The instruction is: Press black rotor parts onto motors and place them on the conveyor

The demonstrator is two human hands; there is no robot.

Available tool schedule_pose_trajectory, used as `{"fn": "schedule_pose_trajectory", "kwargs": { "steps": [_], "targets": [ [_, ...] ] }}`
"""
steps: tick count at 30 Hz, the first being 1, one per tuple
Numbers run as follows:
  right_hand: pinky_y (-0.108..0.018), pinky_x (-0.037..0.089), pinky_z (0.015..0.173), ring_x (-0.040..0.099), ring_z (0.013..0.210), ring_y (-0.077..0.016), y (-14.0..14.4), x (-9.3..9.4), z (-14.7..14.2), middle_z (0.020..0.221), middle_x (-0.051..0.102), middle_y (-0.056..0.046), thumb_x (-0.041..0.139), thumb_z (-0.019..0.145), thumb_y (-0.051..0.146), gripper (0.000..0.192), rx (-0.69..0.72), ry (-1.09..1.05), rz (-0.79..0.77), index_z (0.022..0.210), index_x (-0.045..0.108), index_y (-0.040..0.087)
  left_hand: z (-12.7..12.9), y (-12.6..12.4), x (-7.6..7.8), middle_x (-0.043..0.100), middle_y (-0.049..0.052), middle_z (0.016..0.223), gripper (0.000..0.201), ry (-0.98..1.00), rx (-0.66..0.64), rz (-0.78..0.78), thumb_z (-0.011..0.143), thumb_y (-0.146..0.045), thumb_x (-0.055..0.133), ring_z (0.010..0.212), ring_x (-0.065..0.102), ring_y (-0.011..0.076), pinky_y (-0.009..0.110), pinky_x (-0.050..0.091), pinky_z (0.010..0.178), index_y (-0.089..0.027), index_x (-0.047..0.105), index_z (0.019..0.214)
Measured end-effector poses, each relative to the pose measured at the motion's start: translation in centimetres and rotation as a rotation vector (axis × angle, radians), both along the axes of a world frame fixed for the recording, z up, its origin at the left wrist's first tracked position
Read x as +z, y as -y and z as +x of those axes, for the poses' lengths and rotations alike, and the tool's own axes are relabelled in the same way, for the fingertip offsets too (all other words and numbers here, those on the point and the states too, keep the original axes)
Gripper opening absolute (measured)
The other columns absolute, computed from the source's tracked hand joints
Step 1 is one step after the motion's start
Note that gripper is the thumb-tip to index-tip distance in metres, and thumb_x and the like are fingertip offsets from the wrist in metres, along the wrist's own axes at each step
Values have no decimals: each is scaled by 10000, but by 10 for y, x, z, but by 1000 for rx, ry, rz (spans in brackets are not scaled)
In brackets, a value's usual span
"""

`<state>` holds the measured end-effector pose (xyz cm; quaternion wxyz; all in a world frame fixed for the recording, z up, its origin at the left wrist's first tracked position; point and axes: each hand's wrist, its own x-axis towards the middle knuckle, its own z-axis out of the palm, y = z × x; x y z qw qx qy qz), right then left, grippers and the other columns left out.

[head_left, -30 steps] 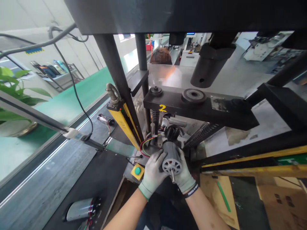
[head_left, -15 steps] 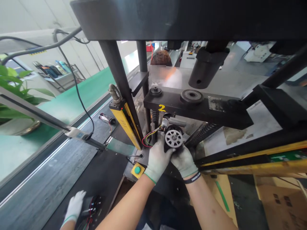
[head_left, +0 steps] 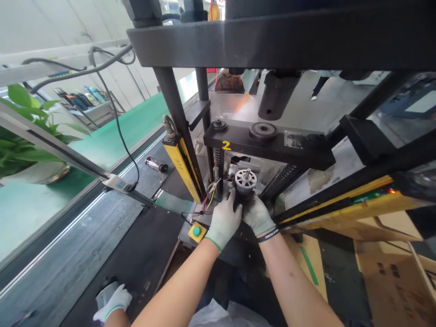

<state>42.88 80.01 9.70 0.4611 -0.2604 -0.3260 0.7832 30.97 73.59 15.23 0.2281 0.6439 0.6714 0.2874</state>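
A small electric motor [head_left: 245, 181] stands upright below the press's black crossbar [head_left: 262, 143], its silver spoked end and shaft facing up. My left hand [head_left: 225, 219], in a white glove, is closed around the motor's lower left side. From the right, my gloved right hand [head_left: 258, 215] grips the motor's lower side, its fingertips partly hidden. Red and yellow wires [head_left: 209, 200] trail from the motor's left side. The motor's base is hidden behind my hands.
A co-worker's gloved hand [head_left: 117, 303] rests on another motor [head_left: 107, 290] at lower left. One more motor [head_left: 156, 164] lies on the conveyor. Close to my left hand are a green button [head_left: 196, 231] and a yellow light-curtain post [head_left: 184, 170]. Cardboard boxes [head_left: 391, 277] stand at lower right.
Between my hands, the motor has gone from tilted towards me to upright and moved slightly away, its shaft now showing. The co-worker's hand has shifted, and the view has turned slightly.
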Motion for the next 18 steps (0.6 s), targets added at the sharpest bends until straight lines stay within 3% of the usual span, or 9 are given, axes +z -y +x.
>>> {"fn": "schedule_pose_trajectory", "kwargs": {
  "steps": [4, 6, 8, 12, 15, 18],
  "targets": [
    [-460, 527, 1163, 669, 1306, -229, 30, 3, -5, 1195, 802, -78, 492, 999, 524, 424, -41, -134, -313, 1157, 757, 234, -6, 25, -1, 771, 225, 1275, 645, 72, -17, -119, 1022, -386, 543, 1111, 768, 364, 489, 598, 985, -139, 467, 1613],
    [-436, 555, 1147, 693, 1280, -225, 45, 9, -3, 1182, 808, -66, 511, 1022, 454, 377, -36, -196, -451, 1179, 762, 222, -11, 36, -5, 814, 178, 1155, 662, 168, -34, -145, 1022, -398, 539, 1034, 781, 325, 439, 600, 943, -144, 444, 1626],
    [-418, 580, 1123, 707, 1261, -218, 56, 16, 2, 1176, 810, -58, 527, 1026, 368, 327, -35, -219, -483, 1183, 766, 209, -15, 42, -9, 813, 148, 1171, 665, 258, -56, -147, 1016, -403, 547, 1036, 772, 290, 399, 588, 948, -154, 448, 1624],
    [-398, 583, 1123, 700, 1271, -205, 77, 22, 9, 1224, 798, -47, 627, 967, 260, 266, -127, -185, -387, 1186, 773, 221, -17, 33, -17, 771, 129, 1316, 661, 382, -112, -177, 1006, -416, 562, 1156, 731, 262, 382, 550, 1038, -144, 479, 1603],
    [-424, 499, 1216, 620, 1383, -210, 107, 24, 17, 1342, 753, -31, 714, 950, 345, 301, -215, -65, -245, 1237, 767, 271, -15, 24, -22, 736, 118, 1389, 658, 472, -198, -216, 1004, -431, 554, 1230, 702, 251, 384, 537, 1095, -126, 497, 1584],
    [-449, 384, 1294, 552, 1452, -241, 153, 34, 47, 1431, 704, -56, 788, 927, 394, 394, -220, 115, -116, 1294, 762, 255, -16, 27, -24, 753, 126, 1359, 643, 353, -309, -166, 997, -463, 534, 1195, 727, 252, 388, 566, 1086, -119, 551, 1541]
  ]
}}
